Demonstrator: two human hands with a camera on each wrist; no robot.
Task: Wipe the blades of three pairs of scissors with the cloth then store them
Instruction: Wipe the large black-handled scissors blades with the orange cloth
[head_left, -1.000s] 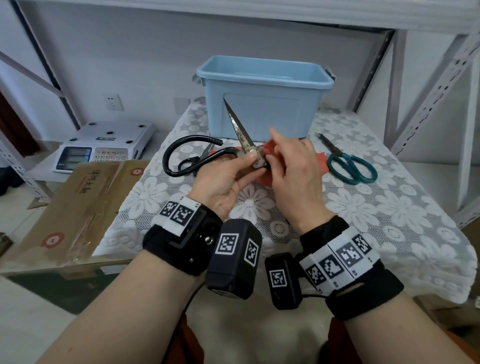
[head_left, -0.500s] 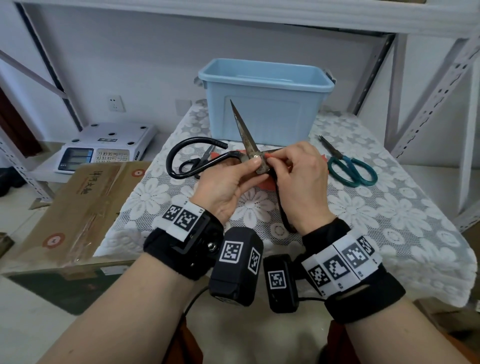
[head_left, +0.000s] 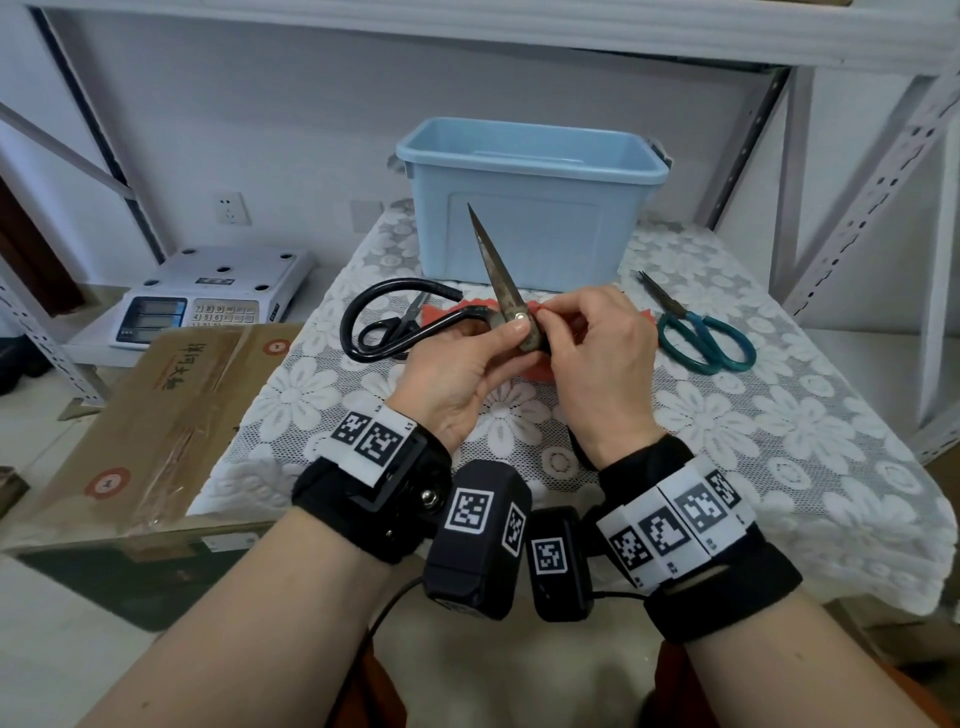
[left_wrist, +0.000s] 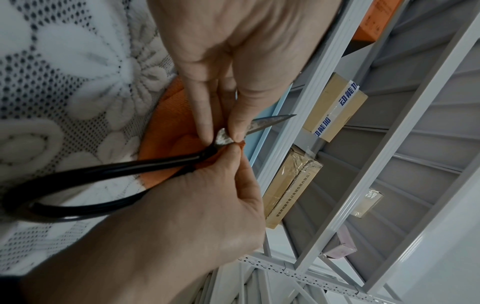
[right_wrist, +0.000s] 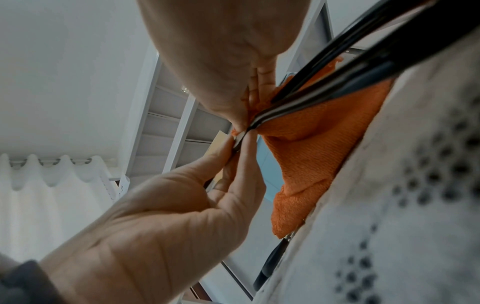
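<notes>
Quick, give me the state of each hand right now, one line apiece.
Left hand: pinches the large black-handled iron scissors near the pivot.
Right hand: pinches the orange cloth against the base of the scissors' blades.

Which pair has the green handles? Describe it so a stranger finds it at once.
Start at the blue bin at the back of the lace-covered table. The green-handled scissors lie flat to its front right, right of both hands. Only this pair has teal-green loops; the others are black-handled.
</notes>
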